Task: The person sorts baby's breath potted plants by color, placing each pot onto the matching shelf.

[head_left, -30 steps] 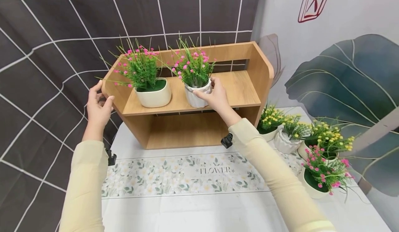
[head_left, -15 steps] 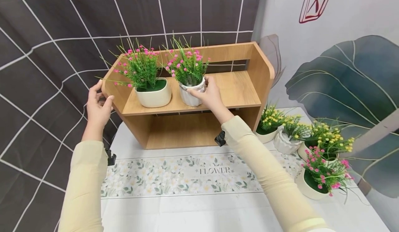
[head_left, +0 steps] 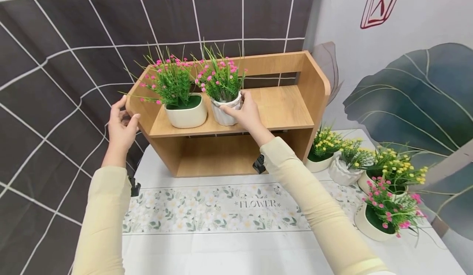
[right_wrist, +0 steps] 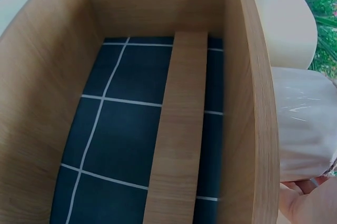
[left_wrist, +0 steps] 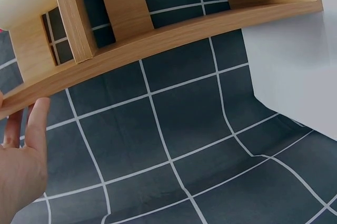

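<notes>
My right hand (head_left: 248, 111) pinches the rim of a crinkled white-grey flowerpot (head_left: 226, 111) with pink flowers, thumb at the front. The pot stands on the upper board of a two-tier wooden shelf (head_left: 277, 111), close to the right of a cream oval flowerpot (head_left: 187, 114) with pink flowers. In the right wrist view only part of the right hand (right_wrist: 316, 203) shows below the pot (right_wrist: 305, 124). My left hand (head_left: 122, 129) holds the front edge of the shelf's left side panel. The left wrist view shows the fingertips of the left hand (left_wrist: 23, 166) against that panel (left_wrist: 158, 39).
On the white table (head_left: 218, 250), right of the shelf, several pots with yellow flowers (head_left: 325, 141) stand beside a cream pot with pink flowers (head_left: 377, 225). A floral FLOWER strip (head_left: 207, 209) crosses the table. Dark gridded cloth (head_left: 218, 14) hangs behind and left.
My right hand has shifted the crinkled pot left along the upper board, nearer to the cream oval pot. The left hand stays at the side panel. The head view has turned slightly.
</notes>
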### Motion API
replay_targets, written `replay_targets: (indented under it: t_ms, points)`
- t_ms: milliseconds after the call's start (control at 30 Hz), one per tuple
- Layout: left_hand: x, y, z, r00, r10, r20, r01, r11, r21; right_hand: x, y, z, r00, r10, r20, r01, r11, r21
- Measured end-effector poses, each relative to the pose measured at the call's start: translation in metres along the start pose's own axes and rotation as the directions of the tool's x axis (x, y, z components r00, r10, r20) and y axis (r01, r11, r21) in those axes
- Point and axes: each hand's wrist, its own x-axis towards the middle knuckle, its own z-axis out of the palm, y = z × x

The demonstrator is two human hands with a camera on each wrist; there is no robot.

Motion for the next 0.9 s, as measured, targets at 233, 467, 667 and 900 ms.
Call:
replay_targets:
  t_ms: [233,467,667,900]
  points:
    - [0.001,0.001,-0.001,1.000,0.001,-0.004,-0.001,1.000,0.014,0.001,-0.001,0.004,1.000,-0.005,-0.003,0.005,1.000,-0.010]
    - [-0.004,0.000,0.000,1.000,0.016,-0.001,-0.016,1.000,0.002,-0.001,0.001,0.012,0.999,-0.017,-0.027,0.017,1.000,0.003]
    - [-0.008,0.002,-0.001,1.000,0.025,-0.009,-0.025,1.000,0.009,-0.004,0.001,0.019,0.998,0.010,-0.056,-0.011,1.000,-0.017]
    - [-0.006,0.005,-0.001,0.999,0.047,-0.010,-0.047,0.999,0.012,-0.003,0.000,0.021,0.996,0.023,-0.083,-0.024,1.000,-0.015]
